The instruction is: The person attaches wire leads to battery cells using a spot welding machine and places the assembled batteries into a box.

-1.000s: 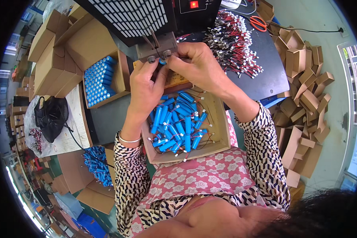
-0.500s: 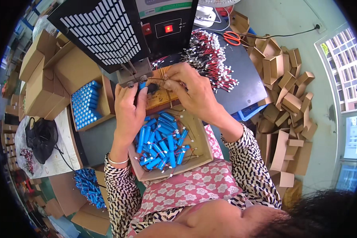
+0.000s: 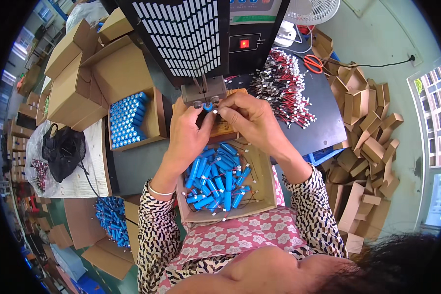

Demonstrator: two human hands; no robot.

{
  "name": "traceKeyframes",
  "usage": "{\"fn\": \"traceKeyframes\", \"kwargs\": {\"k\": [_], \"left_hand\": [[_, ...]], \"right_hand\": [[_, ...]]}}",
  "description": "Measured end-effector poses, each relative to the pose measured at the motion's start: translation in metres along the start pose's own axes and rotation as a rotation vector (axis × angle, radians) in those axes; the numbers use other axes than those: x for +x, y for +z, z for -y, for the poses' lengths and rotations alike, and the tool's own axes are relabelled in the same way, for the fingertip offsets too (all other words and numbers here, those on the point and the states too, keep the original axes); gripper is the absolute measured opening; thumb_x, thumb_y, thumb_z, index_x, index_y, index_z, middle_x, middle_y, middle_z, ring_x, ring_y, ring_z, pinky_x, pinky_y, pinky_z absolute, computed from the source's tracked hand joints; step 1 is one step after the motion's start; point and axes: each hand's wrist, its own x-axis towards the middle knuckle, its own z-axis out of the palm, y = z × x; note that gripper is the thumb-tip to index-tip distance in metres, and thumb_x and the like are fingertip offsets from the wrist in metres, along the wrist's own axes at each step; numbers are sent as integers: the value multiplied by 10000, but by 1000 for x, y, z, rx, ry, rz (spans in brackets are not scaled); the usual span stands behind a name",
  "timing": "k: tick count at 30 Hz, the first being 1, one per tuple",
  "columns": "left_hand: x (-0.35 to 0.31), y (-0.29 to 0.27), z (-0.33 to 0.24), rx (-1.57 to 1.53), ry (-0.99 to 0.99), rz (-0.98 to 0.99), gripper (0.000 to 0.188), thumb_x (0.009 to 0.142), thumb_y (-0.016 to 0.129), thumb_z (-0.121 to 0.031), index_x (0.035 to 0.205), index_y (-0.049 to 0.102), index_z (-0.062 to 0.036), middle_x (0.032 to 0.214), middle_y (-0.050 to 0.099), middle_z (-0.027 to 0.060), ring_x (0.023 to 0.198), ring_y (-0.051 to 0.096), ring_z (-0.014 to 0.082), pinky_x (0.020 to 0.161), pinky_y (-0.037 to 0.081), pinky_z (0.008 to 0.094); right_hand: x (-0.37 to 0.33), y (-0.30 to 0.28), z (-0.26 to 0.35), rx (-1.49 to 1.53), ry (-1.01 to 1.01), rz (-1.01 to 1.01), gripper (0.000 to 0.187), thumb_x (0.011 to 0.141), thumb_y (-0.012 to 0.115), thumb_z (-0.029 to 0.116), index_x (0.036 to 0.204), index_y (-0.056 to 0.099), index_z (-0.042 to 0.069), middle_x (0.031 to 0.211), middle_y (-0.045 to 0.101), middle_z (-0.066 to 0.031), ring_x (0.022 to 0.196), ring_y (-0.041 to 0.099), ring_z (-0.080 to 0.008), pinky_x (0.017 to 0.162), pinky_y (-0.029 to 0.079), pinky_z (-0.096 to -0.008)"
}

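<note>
Directly below the metal head of a black spot welder (image 3: 204, 90), a blue cylindrical battery cell (image 3: 208, 106) is pinched between the thumb and fingers of my left hand (image 3: 187, 131). My right hand (image 3: 255, 119) is closed beside it, thumb and index finger together on a thin wire lead that is mostly hidden. A small white connector (image 3: 215, 111) shows at those fingertips, next to the cell. Whether the lead touches the cell's end, I cannot tell. Under my wrists, a cardboard tray (image 3: 265, 193) holds many blue cells (image 3: 219, 181) with leads attached.
Bare-ended blue cells (image 3: 126, 120) stand in a cardboard box at left. A heap of red and black leads with white connectors (image 3: 284, 90) lies right of the welder, near orange-handled scissors (image 3: 313, 63). Empty cartons (image 3: 362, 122) pile up at far right; another box of cells (image 3: 111, 220) sits lower left.
My right hand has come closer to the left, and the wire that stretched between them is now mostly hidden. A white connector shows beside the cell. The whole view has shifted.
</note>
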Motion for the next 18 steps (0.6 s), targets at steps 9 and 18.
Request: {"fn": "traceKeyframes", "kwargs": {"k": [9, 18], "left_hand": [[3, 4, 2, -3, 113, 8, 310, 778, 609, 62, 1074, 606, -30, 1013, 608, 185, 911, 586, 394, 768, 473, 417], [4, 4, 1, -49, 130, 3, 318, 784, 599, 65, 1086, 608, -34, 1039, 603, 183, 943, 584, 396, 787, 472, 423]], "right_hand": [[23, 8, -18, -11, -85, -84, 184, 844, 615, 114, 807, 580, -64, 608, 574, -115, 551, 525, -117, 512, 419, -312], [21, 10, -23, 38, -95, -102, 196, 833, 621, 117, 794, 568, -68, 607, 564, -93, 553, 485, -100, 513, 410, -296]]}}
